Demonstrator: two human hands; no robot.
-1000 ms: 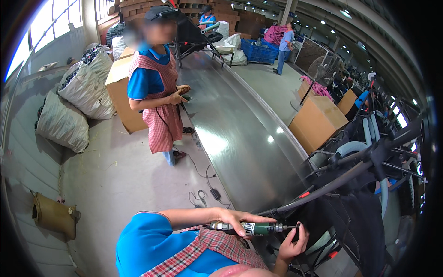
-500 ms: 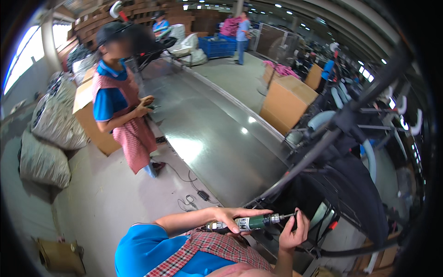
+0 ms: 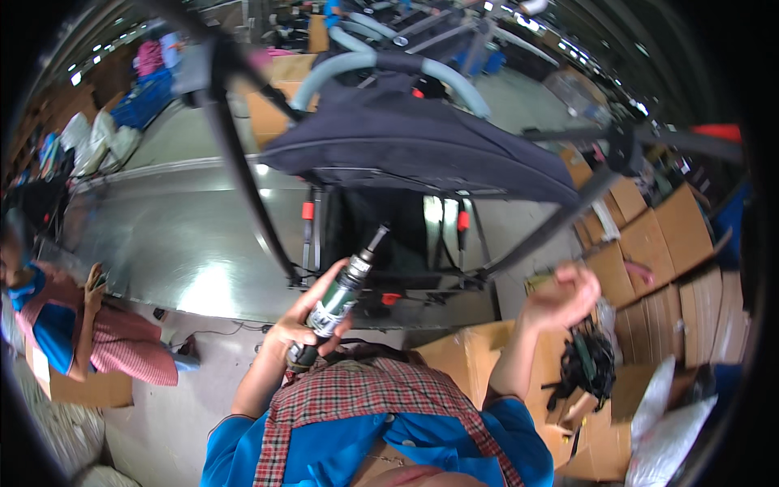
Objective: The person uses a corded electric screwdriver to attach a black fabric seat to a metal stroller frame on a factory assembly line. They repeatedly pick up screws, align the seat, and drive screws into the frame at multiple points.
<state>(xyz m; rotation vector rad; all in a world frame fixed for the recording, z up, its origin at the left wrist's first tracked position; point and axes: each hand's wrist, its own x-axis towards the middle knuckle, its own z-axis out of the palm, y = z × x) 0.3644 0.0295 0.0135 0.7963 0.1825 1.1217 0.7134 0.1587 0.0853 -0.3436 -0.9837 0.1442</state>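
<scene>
My left hand [image 3: 312, 325] is wrapped round a green and silver electric screwdriver [image 3: 337, 304]. Its bit slants up and away toward the underside of a stroller [image 3: 406, 146] and, as far as I can see, touches nothing. The stroller has dark fabric, black frame tubes and red clips, and stands on the metal worktable right in front of me. Out to the right, my right hand [image 3: 560, 299] is raised beside a lower frame tube [image 3: 540, 217]. Its fingers are curled in and slightly blurred, so anything inside them is hidden.
The shiny metal worktable [image 3: 146, 235] runs off to the left. A co-worker in a pink apron [image 3: 130, 345] stands at its near side. Cardboard boxes [image 3: 649, 243] and a black bundle [image 3: 588, 365] sit to my right. More strollers with grey handles [image 3: 357, 36] stand beyond.
My view has swung to the right, bringing the stroller to the middle. My right hand has left the screwdriver's tip and moved out to the right. The left hand keeps the screwdriver.
</scene>
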